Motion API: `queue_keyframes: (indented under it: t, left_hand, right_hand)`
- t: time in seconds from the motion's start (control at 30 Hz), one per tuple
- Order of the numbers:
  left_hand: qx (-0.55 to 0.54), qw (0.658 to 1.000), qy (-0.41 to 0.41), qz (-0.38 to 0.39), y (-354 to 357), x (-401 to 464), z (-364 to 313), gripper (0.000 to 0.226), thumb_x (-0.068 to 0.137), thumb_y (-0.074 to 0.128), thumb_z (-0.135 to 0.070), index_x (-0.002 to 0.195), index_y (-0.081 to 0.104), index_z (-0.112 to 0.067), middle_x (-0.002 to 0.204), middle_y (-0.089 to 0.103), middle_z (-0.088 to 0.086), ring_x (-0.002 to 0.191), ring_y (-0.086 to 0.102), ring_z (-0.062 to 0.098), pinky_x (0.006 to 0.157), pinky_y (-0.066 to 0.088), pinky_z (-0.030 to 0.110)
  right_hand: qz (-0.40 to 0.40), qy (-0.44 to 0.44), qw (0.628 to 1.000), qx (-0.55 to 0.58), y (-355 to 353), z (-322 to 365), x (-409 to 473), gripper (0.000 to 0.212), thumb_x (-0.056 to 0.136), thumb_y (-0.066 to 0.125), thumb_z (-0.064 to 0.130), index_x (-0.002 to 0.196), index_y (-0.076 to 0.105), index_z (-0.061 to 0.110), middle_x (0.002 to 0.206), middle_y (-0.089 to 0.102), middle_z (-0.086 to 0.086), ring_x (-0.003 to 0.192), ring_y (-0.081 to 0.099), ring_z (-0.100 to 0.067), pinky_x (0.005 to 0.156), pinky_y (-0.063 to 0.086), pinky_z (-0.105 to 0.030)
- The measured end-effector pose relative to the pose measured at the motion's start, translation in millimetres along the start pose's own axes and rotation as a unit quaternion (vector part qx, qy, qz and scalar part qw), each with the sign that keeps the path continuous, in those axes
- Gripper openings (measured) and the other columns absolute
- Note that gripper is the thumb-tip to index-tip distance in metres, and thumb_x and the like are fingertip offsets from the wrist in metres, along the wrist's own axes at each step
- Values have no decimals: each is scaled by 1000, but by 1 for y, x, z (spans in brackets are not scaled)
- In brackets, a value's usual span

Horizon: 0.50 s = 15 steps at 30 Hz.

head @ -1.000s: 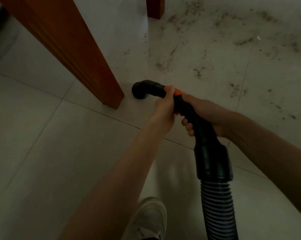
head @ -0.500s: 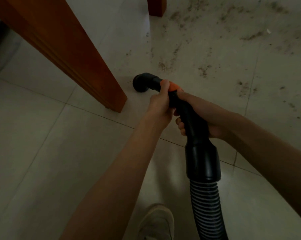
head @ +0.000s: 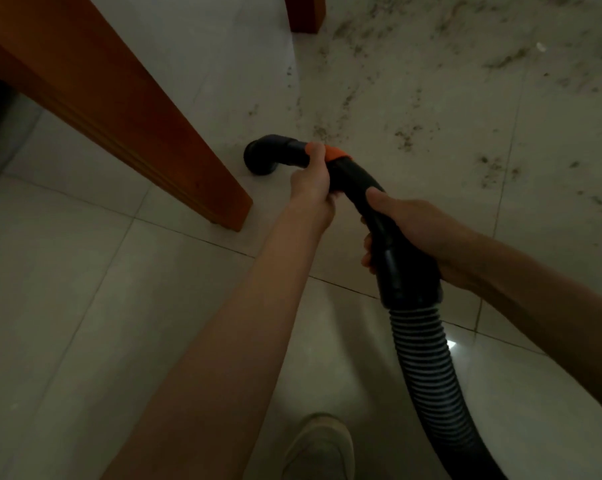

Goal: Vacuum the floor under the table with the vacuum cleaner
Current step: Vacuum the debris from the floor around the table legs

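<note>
Both hands grasp the black vacuum handle (head: pixel 358 188): the left hand (head: pixel 311 188) curls round it by the orange collar (head: pixel 336 153), the right hand (head: pixel 417 233) wraps it nearer, just above the ribbed hose (head: pixel 427 368). Its bent nozzle (head: pixel 261 157) points down at the tiled floor (head: pixel 85 323), just right of a wooden table leg (head: pixel 147 133). Dark dirt (head: pixel 407 140) speckles the tiles to the far right.

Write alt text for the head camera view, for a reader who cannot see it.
Two bare hands hold a black plastic vacuum hose handle with an orange collar: the left hand grips near its curved nozzle end, the right hand nearer the ribbed hose. The nozzle sits beside a reddish wooden table leg; dark dirt specks scatter the pale tiled floor beyond.
</note>
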<state>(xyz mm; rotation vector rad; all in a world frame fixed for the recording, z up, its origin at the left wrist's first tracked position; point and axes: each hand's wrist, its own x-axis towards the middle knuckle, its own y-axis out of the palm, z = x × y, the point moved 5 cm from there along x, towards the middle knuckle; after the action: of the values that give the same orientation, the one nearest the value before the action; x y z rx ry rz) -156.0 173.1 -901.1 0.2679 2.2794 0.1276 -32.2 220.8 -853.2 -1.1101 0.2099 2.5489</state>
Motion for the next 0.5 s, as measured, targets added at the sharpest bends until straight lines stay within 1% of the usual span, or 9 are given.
queue_keyframes:
  t: [0.03,0.07,0.13,0.2,0.23,0.3,0.37,0.43,0.5]
  left_hand:
    - [7,1000,5,-2,3,1,-2,36,96,49,-35,111,50,-2,84,55,7,72,57,20,74,50,33]
    - [12,1000,9,-5,5,1,-4,33,97,48,-35,104,50,-2,82,55,6,71,56,19,73,50,33]
    - [10,1000,10,-16,6,-1,-7,28,97,47,-34,88,45,-7,80,53,6,68,54,19,69,48,31]
    - [-4,1000,3,-18,3,-4,-7,27,98,47,-34,89,41,-9,80,53,6,68,54,18,63,46,28]
    - [-5,1000,-2,-17,1,-6,-6,28,98,46,-34,89,41,-8,80,53,6,69,53,18,64,45,28]
    - [-4,1000,-5,-13,-2,-9,-2,32,98,44,-36,84,44,-7,79,52,6,69,52,18,67,45,29]
    - [2,1000,-2,-5,-3,-13,2,34,98,42,-38,84,47,-7,79,53,5,70,53,17,70,46,29]
    - [17,1000,2,21,2,-19,6,32,98,43,-36,83,48,-8,80,54,6,73,54,18,78,48,34]
    - [23,999,5,42,7,-23,7,30,98,45,-33,89,49,-5,84,57,8,78,57,21,89,48,39]
  right_hand:
    - [-18,-15,1000,-10,-2,3,2,38,97,46,43,101,56,7,66,66,-8,54,66,-20,56,58,-31]
    - [-26,-25,999,-15,-3,6,3,38,97,46,43,101,56,6,66,65,-8,52,66,-20,53,57,-30]
    - [-23,-36,999,-29,-4,13,4,40,98,46,42,101,55,3,65,64,-9,50,65,-21,50,57,-30]
    - [-7,-35,999,-40,-5,17,3,41,99,44,42,101,55,2,66,64,-10,51,65,-22,51,56,-30]
    - [2,-32,998,-45,-5,18,3,41,99,44,42,101,54,2,66,64,-10,51,65,-21,50,56,-30]
    - [17,-27,998,-56,-4,16,2,40,99,42,42,101,54,4,65,64,-9,51,65,-20,49,56,-29]
    - [24,-24,997,-69,-2,14,2,41,100,40,43,102,53,4,66,64,-9,50,65,-19,48,56,-28]
    - [22,-23,997,-72,-2,13,2,41,100,40,43,102,53,4,67,64,-10,50,65,-19,47,56,-27]
    - [15,-27,998,-63,-2,14,4,42,100,40,43,101,54,4,69,64,-11,50,65,-19,49,57,-28]
